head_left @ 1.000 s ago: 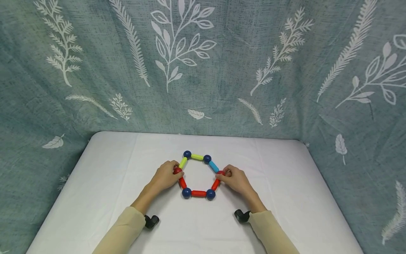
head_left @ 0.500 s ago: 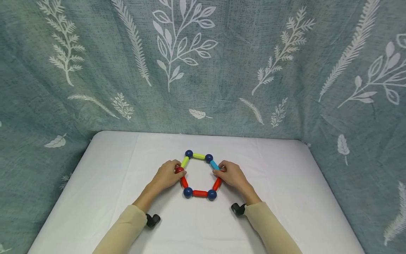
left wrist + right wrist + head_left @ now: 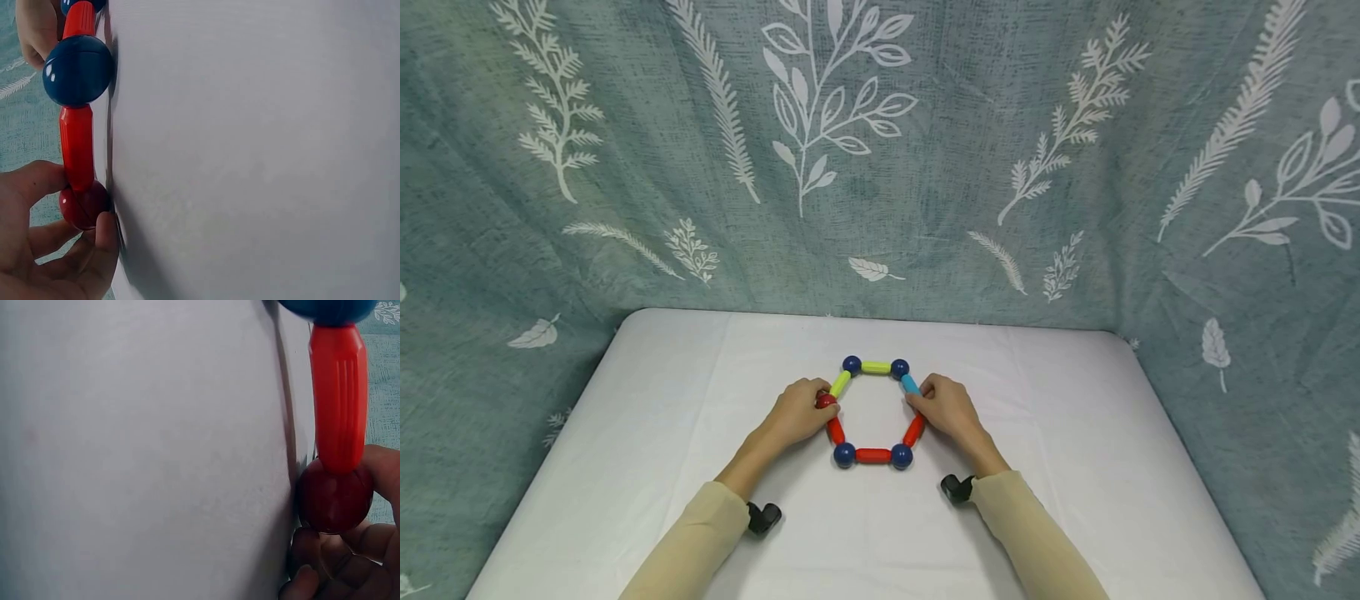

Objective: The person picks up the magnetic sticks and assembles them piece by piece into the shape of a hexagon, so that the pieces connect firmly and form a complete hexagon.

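A ring of toy rods and balls lies on the white table, six-sided in the head view. My left hand pinches the red ball at its left corner, thumb and fingers around it. At the right corner my right hand grips another red ball, mostly hidden by the fingers in the head view. Blue balls form the other corners. Red rods make the near side, yellow-green rods the far and upper left sides, and a light blue rod the upper right.
The white-covered table surrounds the ring. Behind and beside it hangs a green-blue curtain with white leaf prints. A black wrist camera is worn at each sleeve cuff.
My right hand has moved left and slightly away from me with its red ball, narrowing the ring. The far right blue ball has shifted slightly away from me. The left hand stays almost still.
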`<state>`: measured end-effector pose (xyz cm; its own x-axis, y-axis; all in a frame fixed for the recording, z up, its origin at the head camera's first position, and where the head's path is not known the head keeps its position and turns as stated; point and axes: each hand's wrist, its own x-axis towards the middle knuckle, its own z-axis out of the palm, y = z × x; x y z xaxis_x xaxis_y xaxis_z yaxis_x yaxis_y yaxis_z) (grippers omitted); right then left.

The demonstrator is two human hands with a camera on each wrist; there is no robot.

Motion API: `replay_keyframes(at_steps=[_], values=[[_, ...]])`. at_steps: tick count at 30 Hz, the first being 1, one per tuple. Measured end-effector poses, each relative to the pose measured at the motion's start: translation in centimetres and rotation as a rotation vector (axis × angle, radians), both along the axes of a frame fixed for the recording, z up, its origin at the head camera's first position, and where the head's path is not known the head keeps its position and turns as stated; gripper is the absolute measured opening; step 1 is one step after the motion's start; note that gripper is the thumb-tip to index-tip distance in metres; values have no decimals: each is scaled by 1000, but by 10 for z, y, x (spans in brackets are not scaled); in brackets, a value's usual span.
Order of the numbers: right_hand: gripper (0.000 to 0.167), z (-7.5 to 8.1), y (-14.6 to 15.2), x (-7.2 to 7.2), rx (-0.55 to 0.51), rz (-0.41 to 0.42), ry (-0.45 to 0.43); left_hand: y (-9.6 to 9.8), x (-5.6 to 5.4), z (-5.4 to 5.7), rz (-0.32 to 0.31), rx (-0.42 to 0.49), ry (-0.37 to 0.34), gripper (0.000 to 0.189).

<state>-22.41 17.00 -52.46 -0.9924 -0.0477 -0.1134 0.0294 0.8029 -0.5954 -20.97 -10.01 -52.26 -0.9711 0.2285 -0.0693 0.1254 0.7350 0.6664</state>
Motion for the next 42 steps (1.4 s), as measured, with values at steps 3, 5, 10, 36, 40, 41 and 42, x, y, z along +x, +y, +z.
replay_keyframes(at_steps=[3,5,10,36,40,41,42], values=[[27,0,1,0,-10,1,-1,0,1,1,6,3,-2,43],[30,1,2,2,-24,8,-4,-1,2,1,20,3,-5,46],[35,4,10,9,-68,42,-19,-6,7,2,55,8,-27,50],[23,-4,22,14,-126,88,33,-13,5,-6,39,73,-64,38],[24,-5,23,15,-118,97,41,-12,4,-6,30,75,-68,37],[24,-5,23,15,-118,99,41,-12,4,-6,27,76,-74,37],[24,-6,24,15,-117,101,41,-12,3,-6,23,76,-80,37]])
